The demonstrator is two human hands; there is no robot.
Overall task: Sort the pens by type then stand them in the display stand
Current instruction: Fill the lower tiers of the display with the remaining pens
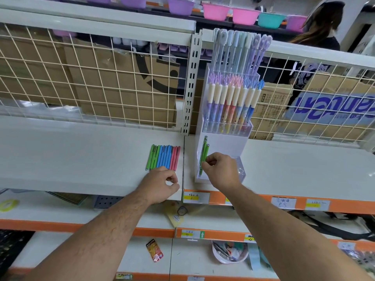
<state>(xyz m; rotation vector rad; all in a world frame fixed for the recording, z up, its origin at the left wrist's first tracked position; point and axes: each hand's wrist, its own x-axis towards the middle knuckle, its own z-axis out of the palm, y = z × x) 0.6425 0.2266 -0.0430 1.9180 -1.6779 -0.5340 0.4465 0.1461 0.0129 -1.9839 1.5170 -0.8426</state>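
Green pens (203,157) sit in the stand's (223,145) front tier, your right hand (220,169) pinching one: ease it down upright beside its mates. At nine o'clock the loose row (163,157) lies on the shelf (81,155); your left hand (162,182) curls there, grip unclear.

The display stand (223,144) looks like clear, glossy plastic at its pockets, which catch the glare, with an opaque white body. The green pens (203,157) pinched in my right hand (220,169) have smooth matt barrels and shiny silvery ends. The row of pens (163,158) lying on the shelf (81,155) shows the same matt finish, with thin bright clips. The shelf itself is smooth and matt white, painted metal by its look. Behind it the wire grid (81,82) is cream-coated wire and the boxes (121,92) are plain brown cardboard. The basins (216,11) above are glossy plastic.
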